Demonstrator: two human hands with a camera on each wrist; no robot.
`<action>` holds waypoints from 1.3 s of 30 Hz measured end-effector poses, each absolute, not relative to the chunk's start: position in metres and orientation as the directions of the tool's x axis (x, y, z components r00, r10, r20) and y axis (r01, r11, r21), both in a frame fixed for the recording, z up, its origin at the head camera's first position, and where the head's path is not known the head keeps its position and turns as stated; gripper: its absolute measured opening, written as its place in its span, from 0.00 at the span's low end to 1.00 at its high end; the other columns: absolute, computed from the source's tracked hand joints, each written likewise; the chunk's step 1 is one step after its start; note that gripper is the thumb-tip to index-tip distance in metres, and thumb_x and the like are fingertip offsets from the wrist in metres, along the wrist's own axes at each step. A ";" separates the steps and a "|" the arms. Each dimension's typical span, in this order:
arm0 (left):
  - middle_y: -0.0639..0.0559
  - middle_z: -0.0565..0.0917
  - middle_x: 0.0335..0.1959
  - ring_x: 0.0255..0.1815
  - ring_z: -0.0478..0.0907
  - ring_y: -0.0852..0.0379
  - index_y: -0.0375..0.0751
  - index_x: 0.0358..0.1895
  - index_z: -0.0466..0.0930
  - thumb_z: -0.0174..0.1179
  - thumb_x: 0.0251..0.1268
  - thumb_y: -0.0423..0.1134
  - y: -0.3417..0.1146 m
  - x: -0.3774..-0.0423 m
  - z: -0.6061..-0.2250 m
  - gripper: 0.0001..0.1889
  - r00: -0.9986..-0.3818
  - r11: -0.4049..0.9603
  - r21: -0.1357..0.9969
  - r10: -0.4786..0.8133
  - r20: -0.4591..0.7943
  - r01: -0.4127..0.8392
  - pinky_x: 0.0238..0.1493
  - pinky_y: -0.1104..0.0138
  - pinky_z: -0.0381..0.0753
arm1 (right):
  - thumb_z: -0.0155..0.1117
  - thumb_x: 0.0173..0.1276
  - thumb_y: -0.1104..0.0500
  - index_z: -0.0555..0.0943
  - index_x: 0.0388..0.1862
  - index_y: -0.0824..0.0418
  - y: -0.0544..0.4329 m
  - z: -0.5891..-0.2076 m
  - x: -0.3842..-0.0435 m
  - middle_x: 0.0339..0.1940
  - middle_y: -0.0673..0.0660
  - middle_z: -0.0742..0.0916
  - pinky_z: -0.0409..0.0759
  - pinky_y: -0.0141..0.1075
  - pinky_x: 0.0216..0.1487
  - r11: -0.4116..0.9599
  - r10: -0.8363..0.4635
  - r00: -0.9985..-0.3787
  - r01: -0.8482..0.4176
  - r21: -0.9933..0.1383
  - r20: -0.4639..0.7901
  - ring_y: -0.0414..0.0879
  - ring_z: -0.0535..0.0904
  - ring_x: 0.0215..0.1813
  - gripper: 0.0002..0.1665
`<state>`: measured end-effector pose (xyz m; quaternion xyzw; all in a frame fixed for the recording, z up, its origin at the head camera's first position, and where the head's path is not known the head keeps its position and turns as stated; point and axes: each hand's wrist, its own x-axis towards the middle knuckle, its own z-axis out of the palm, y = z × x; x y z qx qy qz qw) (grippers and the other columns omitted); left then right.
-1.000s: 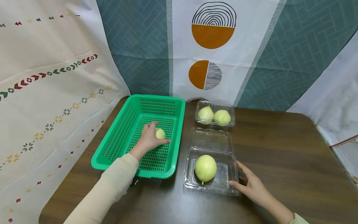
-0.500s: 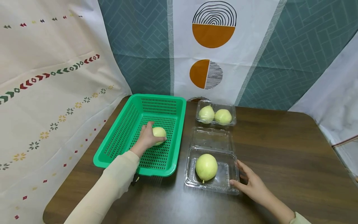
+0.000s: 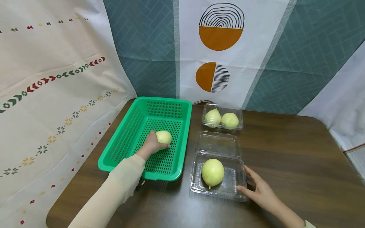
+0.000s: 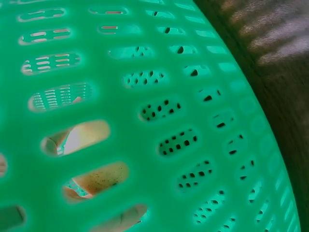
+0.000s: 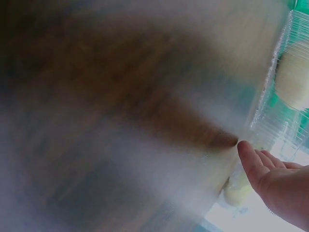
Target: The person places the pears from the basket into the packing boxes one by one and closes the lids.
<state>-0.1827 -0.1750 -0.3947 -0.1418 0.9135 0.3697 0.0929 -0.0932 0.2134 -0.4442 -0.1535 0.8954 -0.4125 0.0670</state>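
your left hand (image 3: 151, 145) grips pear (image 3: 164, 137) in basket (image 3: 185, 139), near right edge; your right hand (image 3: 259, 190), loosely spread, sits at clear box (image 3: 230, 183), right edge.

plain, slightly wrinkled cream left sleeve (image 3: 114, 190); pale right cuff (image 3: 309, 225).

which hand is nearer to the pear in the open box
Right. The right hand is at the open box, right of the pear; the left hand is farther away, gripping another pear in the green basket.
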 end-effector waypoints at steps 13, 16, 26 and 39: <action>0.27 0.62 0.59 0.57 0.67 0.34 0.25 0.65 0.53 0.69 0.53 0.42 -0.175 -0.189 -0.395 0.43 -0.933 0.708 0.610 -0.233 -0.274 -0.356 0.57 0.46 0.71 | 0.70 0.60 0.53 0.58 0.70 0.74 0.211 -0.446 -0.092 0.64 0.76 0.70 0.80 0.49 0.49 0.613 -0.320 -0.947 -0.207 -0.763 -0.001 0.69 0.73 0.59 0.48; 0.28 0.63 0.58 0.56 0.68 0.34 0.26 0.64 0.54 0.70 0.53 0.42 -0.174 -0.189 -0.396 0.42 -0.936 0.704 0.619 -0.226 -0.270 -0.349 0.56 0.46 0.71 | 0.69 0.60 0.53 0.57 0.70 0.74 0.212 -0.446 -0.092 0.64 0.77 0.70 0.80 0.49 0.49 0.615 -0.322 -0.947 -0.202 -0.762 -0.009 0.70 0.73 0.58 0.48; 0.27 0.66 0.57 0.55 0.69 0.34 0.25 0.62 0.54 0.71 0.49 0.38 -0.173 -0.188 -0.397 0.42 -0.948 0.689 0.652 -0.205 -0.245 -0.317 0.55 0.46 0.72 | 0.70 0.60 0.53 0.57 0.70 0.75 0.214 -0.444 -0.092 0.64 0.77 0.70 0.80 0.49 0.48 0.621 -0.324 -0.946 -0.207 -0.756 -0.007 0.70 0.73 0.58 0.48; 0.28 0.69 0.55 0.54 0.72 0.35 0.22 0.62 0.56 0.71 0.49 0.40 -0.168 -0.189 -0.394 0.42 -0.939 0.701 0.627 -0.227 -0.258 -0.342 0.54 0.48 0.74 | 0.69 0.60 0.53 0.57 0.70 0.75 0.215 -0.444 -0.092 0.64 0.78 0.70 0.81 0.49 0.47 0.623 -0.318 -0.948 -0.199 -0.756 -0.012 0.70 0.74 0.57 0.48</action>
